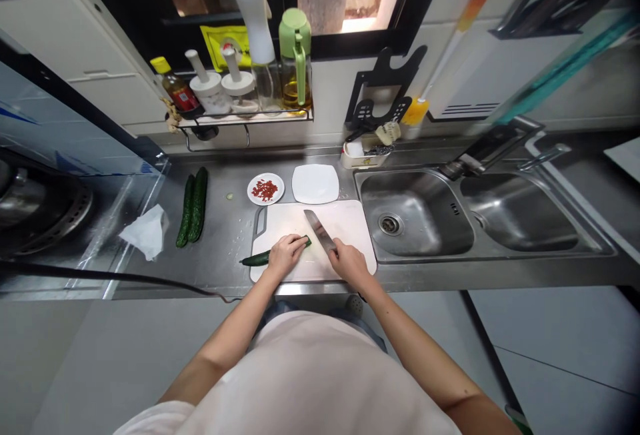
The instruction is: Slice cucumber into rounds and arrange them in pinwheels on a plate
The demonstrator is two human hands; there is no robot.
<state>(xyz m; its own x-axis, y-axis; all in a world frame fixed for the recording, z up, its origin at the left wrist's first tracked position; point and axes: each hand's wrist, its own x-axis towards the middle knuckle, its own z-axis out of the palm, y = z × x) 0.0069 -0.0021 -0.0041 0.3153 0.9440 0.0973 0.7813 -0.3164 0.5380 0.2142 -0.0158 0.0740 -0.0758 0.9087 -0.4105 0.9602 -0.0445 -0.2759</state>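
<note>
Cucumber (pixel 257 259) lies pinched under left hand (pixel 286 254), ends protruding; right hand (pixel 348 262) grips knife (pixel 319 228).

The cucumber (pixel 256 259) on the cutting board (pixel 350 225) is deep green, like the other two cucumbers (pixel 199 207). The knife (pixel 319 230) shows silvery grey, the board off-white edged in grey. Red bits (pixel 265 190) speckle a white round plate (pixel 279 188); the square plate (pixel 316 184) is white, the packet (pixel 213 40) bright yellow

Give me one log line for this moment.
left hand: holds cucumber on cutting board | right hand: grips knife by handle | beyond board: round plate with red pieces
</note>
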